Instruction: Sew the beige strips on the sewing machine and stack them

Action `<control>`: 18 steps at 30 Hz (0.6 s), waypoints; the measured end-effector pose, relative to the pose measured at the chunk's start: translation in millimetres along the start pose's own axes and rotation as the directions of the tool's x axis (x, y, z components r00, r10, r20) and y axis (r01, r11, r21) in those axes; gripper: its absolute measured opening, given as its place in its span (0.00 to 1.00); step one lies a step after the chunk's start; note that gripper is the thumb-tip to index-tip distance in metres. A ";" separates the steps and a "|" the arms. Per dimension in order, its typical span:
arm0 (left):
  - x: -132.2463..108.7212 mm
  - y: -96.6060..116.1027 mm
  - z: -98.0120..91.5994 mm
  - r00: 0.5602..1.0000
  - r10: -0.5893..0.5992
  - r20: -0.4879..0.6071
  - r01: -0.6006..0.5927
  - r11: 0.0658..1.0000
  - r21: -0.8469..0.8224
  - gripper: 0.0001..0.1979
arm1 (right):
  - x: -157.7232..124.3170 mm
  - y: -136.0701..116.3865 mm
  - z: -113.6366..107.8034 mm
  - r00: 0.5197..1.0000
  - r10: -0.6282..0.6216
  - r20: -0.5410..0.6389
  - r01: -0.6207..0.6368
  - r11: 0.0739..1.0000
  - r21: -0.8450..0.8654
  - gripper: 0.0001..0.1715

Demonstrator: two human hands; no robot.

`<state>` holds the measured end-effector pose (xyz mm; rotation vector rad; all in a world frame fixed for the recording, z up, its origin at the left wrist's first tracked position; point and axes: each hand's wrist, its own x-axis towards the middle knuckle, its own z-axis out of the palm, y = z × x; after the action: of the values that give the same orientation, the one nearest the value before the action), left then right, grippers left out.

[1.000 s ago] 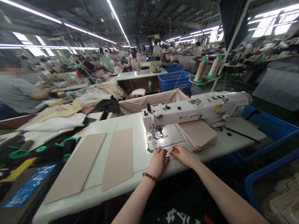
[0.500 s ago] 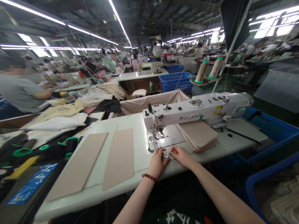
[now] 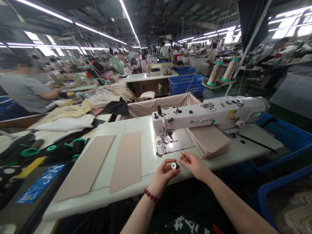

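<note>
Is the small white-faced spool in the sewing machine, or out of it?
Out: the left hand holds the spool in front of the sewing machine.

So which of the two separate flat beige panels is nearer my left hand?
The right panel, closer to the sewing machine; the left panel lies farther from your left hand.

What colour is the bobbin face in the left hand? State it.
The bobbin face is white, best seen in the head view.
</note>
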<state>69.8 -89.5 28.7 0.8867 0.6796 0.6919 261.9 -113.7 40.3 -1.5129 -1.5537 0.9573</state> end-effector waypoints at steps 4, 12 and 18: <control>-21.9 8.8 9.2 1.000 -0.021 -0.002 0.021 0.994 -0.112 0.20 | -8.8 -18.2 -4.3 1.000 -0.011 -0.011 0.011 1.000 -0.008 0.14; -39.3 12.0 9.6 1.000 0.001 -0.005 -0.002 0.988 -0.157 0.17 | -9.4 -35.6 -11.1 0.998 -0.049 -0.040 0.048 0.998 -0.032 0.13; -46.2 13.7 13.3 0.998 0.025 0.061 -0.020 0.996 -0.083 0.11 | -6.7 -57.0 -0.8 0.981 -0.184 0.063 0.187 0.981 -0.052 0.13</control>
<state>49.1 -124.8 57.4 0.8376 0.5822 0.7050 237.9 -121.6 91.9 -1.3613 -1.7429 0.8626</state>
